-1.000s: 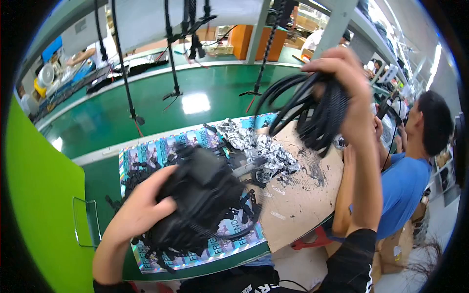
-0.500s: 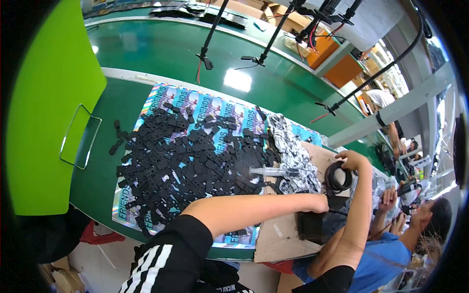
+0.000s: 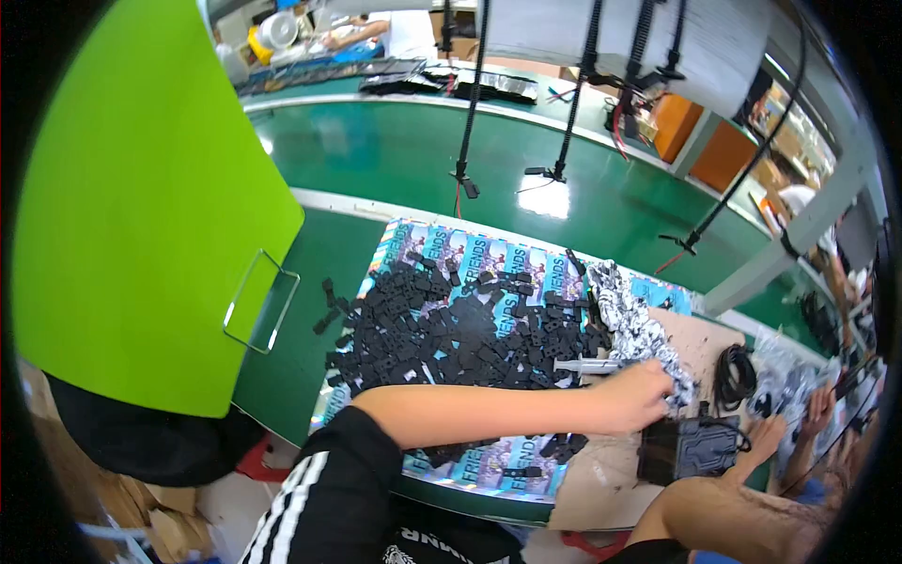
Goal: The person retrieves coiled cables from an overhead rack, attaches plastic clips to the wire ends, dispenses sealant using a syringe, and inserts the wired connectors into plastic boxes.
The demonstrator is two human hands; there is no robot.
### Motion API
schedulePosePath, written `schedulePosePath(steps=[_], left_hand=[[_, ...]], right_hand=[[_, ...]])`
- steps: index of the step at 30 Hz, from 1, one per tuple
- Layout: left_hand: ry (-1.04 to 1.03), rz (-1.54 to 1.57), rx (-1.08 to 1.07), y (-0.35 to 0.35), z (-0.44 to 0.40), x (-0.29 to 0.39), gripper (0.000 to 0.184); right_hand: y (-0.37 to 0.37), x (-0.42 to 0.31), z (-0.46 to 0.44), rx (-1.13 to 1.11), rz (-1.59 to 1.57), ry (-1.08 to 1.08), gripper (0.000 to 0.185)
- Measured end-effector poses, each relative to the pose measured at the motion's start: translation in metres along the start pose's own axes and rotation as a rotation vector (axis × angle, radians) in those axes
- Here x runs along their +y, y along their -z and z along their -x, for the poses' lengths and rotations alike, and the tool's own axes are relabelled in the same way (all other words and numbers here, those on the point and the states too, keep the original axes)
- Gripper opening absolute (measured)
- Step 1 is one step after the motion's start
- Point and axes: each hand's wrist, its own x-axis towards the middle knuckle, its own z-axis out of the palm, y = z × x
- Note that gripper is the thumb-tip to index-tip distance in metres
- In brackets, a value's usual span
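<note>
Two bare arms reach over the green tabletop [image 3: 272, 376] from its near edge. The worker's left hand [image 3: 644, 395] has bent fingers and sits over the lower end of some crumpled silver foil [image 3: 628, 315]; from where I stand I can't tell whether it clasps anything. Just beyond that hand, toward the tabletop's right end, lies a black box [image 3: 703, 449] on a sheet of cardboard [image 3: 601, 484]. The right forearm [image 3: 681, 517] comes in at the near right corner, below the box, but I can't tell where its hand is or what it grasps. Skin shows at the box's right side, though whose is unclear. A coil of black cable [image 3: 725, 381] lies behind the box, toward the far edge. Just left of the left hand is a syringe [image 3: 584, 366]; farther left, small black parts [image 3: 404, 310] lie heaped over a printed sheet [image 3: 474, 249]. Past the tabletop's left end stands a lime-green panel [image 3: 141, 216].
</note>
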Motion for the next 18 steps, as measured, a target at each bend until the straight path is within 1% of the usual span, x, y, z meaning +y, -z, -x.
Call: schedulePosePath(steps=[1,3,5,9,13,14,17,18], left_hand=[[-0.067,0.001,0.036,0.023,0.019,-0.001,0.023],[-0.050,-0.139,0.059,0.073,0.052,0.008,0.020],[0.107,-0.237,0.127,0.110,0.077,0.011,0.019],[0.156,-0.359,0.281,0.168,0.099,0.015,0.019],[0.173,-0.185,0.414,0.199,0.107,0.027,0.022],[0.188,-0.227,0.407,0.206,0.107,0.038,0.024],[0.044,-0.068,0.501,0.215,0.110,0.059,0.022],[0.056,-0.057,0.531,0.216,0.113,0.071,0.021]], right_hand=[[-0.001,-0.001,0.003,0.005,-0.019,-0.008,0.016],[-0.004,0.002,0.002,0.030,-0.045,-0.011,0.016],[-0.012,0.001,-0.003,0.049,-0.062,-0.004,0.016],[-0.021,-0.002,-0.009,0.074,-0.103,-0.014,0.017],[-0.017,-0.008,-0.009,0.114,-0.119,-0.032,0.017],[-0.018,-0.009,-0.011,0.122,-0.136,-0.035,0.017],[-0.017,-0.013,-0.018,0.158,-0.198,-0.021,0.017],[-0.017,-0.015,-0.019,0.174,-0.225,-0.016,0.017]])
